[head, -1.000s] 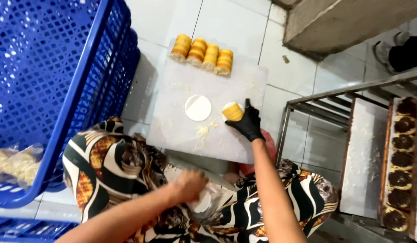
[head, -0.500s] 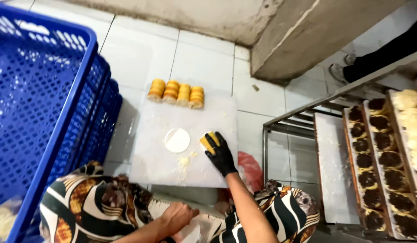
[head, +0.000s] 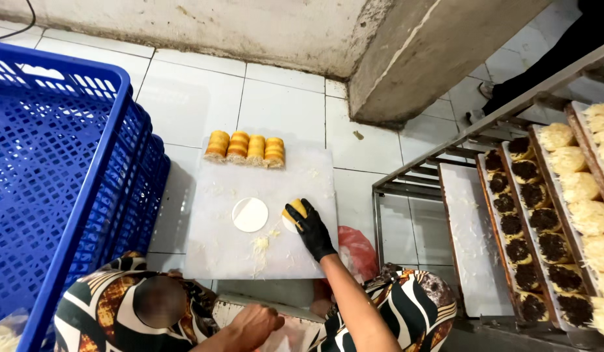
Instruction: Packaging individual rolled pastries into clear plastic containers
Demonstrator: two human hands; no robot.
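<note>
The gloved right hand [head: 310, 229] is gripping a yellow cake [head: 295, 210] on the white board [head: 217, 254], where four cakes [head: 245, 148] are already lined up, while the bare left hand [head: 256, 322] is closing on a clear bag [head: 286, 337].

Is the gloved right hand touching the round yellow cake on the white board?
Touching. The head view shows the black-gloved right hand with its fingers curled over the round yellow cake on the white board, no gap between them.

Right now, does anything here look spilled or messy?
Yes. Pale shreds lie scattered on the white board, thickest beside the round white disc and near the black-gloved right hand holding a yellow cake.
</note>
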